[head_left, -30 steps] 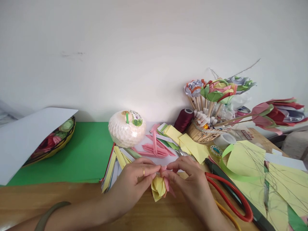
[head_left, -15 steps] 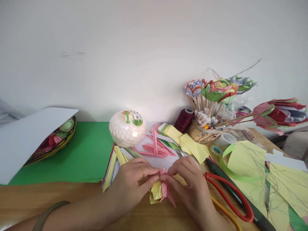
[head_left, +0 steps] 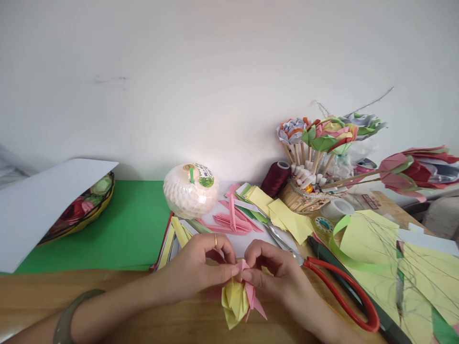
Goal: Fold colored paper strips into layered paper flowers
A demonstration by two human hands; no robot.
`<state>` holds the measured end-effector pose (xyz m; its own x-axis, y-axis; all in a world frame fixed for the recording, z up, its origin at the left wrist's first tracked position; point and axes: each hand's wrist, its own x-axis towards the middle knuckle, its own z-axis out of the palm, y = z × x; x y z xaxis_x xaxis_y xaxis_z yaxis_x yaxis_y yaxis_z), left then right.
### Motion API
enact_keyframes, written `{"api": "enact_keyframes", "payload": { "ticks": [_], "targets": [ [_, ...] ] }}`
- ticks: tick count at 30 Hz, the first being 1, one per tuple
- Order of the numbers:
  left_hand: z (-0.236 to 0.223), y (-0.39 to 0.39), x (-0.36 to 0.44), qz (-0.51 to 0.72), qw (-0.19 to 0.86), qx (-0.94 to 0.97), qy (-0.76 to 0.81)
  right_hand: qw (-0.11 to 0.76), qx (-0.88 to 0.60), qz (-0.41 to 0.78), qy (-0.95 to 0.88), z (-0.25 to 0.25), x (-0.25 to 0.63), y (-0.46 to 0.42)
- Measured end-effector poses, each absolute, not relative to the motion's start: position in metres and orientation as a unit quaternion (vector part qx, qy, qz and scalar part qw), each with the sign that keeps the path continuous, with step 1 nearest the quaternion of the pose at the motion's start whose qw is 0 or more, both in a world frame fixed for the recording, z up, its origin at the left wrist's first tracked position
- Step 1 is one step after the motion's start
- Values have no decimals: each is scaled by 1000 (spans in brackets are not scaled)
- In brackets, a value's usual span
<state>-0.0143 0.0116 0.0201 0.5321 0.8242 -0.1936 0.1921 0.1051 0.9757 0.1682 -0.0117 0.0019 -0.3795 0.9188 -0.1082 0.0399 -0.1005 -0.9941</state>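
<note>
Between my two hands hangs a paper flower (head_left: 235, 302) of folded yellow and pink petals, just over the near edge of the wooden table. My left hand (head_left: 208, 260) pinches its pink top with thumb and forefinger. From the other side, my right hand (head_left: 270, 270) grips the same pink paper between thumb and bent fingers. The fingertips hide the spot where the petals join. Folded pink paper strips (head_left: 233, 222) lie on a white sheet just beyond my hands. Red-handled scissors (head_left: 344, 286) rest close to my right hand, blades pointing away from me.
A net-wrapped white fruit (head_left: 191, 191) stands behind, beside a green sheet (head_left: 136, 224). A maroon thread spool (head_left: 274, 179) leans by a basket (head_left: 301, 198) of paper flowers. Yellow sheets (head_left: 373, 239) and thin wires cover the right side. Left is a flower basket (head_left: 86, 217) under white card.
The paper flower has tipped and dropped slightly towards me, showing more of its yellow petals. My fingers have shifted their pinch on the pink top, and more of the scissors' blades shows.
</note>
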Motion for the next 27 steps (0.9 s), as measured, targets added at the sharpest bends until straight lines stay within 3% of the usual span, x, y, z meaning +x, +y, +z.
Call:
{"api": "enact_keyframes", "payload": {
  "ticks": [7,15,27],
  "targets": [
    [10,14,-15,217,717,531,396,379,-428,628,-528,-3,166,-15],
    [11,18,-13,241,711,514,415,353,-442,659,-495,7,164,-6],
    [6,14,-11,293,674,551,396,368,-497,360,-698,1,161,-20]
  ]
}}
